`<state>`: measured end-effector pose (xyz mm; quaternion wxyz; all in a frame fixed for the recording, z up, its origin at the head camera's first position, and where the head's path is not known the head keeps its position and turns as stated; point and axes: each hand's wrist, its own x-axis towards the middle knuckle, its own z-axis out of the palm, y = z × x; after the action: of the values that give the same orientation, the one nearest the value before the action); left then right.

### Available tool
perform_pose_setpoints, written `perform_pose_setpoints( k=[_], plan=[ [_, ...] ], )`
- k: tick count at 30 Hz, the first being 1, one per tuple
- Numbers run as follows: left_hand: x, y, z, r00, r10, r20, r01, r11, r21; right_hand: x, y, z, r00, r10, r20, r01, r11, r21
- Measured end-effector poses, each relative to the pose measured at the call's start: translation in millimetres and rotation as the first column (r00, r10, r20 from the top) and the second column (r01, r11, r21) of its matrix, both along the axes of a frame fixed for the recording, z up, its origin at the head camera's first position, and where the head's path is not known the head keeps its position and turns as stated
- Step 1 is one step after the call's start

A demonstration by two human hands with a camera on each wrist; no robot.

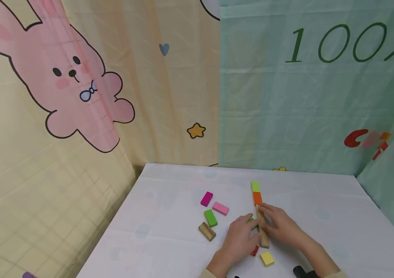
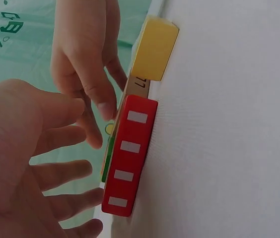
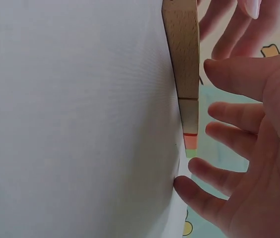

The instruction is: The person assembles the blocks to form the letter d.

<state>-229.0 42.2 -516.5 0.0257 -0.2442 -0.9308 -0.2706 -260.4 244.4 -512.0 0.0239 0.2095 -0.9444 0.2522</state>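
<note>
On the far left hangs a cream cloth point(image 1: 169, 96) printed with a pink rabbit point(image 1: 68, 85). In front of it, a white worktop point(image 1: 141, 247) carries small coloured blocks. A loose cluster comes first: a brown block point(image 1: 207, 231) nearest the person, a magenta block point(image 1: 207, 199) farthest off, and a green block point(image 1: 210, 218) and a pink block point(image 1: 220, 208) between them.

Next is the left hand point(image 1: 240, 239), open, its fingers spread and relaxed beside a second green block point(image 1: 255, 228), which it partly hides. A red block point(image 2: 130, 153) with white rectangles on its side lies just past this hand, near the person's end of a straight row. That row has plain wooden blocks point(image 1: 264, 241) nearest, then an orange block point(image 1: 257, 198), then a lime block point(image 1: 255, 186) at the far end.

A yellow block point(image 1: 267, 259) sits near the row's close end. To the right, the right hand point(image 1: 283, 227) is open too, fingers extended alongside the wooden blocks; whether they touch is unclear. A pale green cloth point(image 1: 304, 108) hangs behind.
</note>
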Motion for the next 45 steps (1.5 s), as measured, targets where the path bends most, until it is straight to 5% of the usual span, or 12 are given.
perform_pose_setpoints(
  k=[9, 21, 34, 39, 45],
  plan=[
    [-2.0, -8, 3.5, 0.998, 0.065, 0.012, -0.065, 0.998, -0.002, 9.2, -2, -2.8, 0.994, -0.043, 0.097, 0.039, 0.998, 0.038],
    [-9.5, -25, 22.5, 0.995, 0.063, -0.075, -0.070, 0.993, -0.096, 8.7, 5, -2.6, 0.995, -0.043, 0.092, 0.037, 0.997, 0.060],
    [-33.7, -55, 41.8, 0.972, 0.045, -0.230, -0.095, 0.973, -0.211, 10.6, 5, -4.9, 0.998, -0.008, 0.066, 0.006, 1.000, 0.031],
    [-44.3, -67, 48.2, 0.975, 0.029, -0.222, -0.080, 0.971, -0.224, 9.8, 4, -5.1, 0.995, -0.022, 0.093, 0.019, 1.000, 0.025],
    [-61.8, -79, 38.6, 0.987, 0.020, -0.157, -0.057, 0.970, -0.235, 10.4, 4, -8.2, 0.995, -0.020, 0.095, 0.020, 1.000, 0.004]
  ],
)
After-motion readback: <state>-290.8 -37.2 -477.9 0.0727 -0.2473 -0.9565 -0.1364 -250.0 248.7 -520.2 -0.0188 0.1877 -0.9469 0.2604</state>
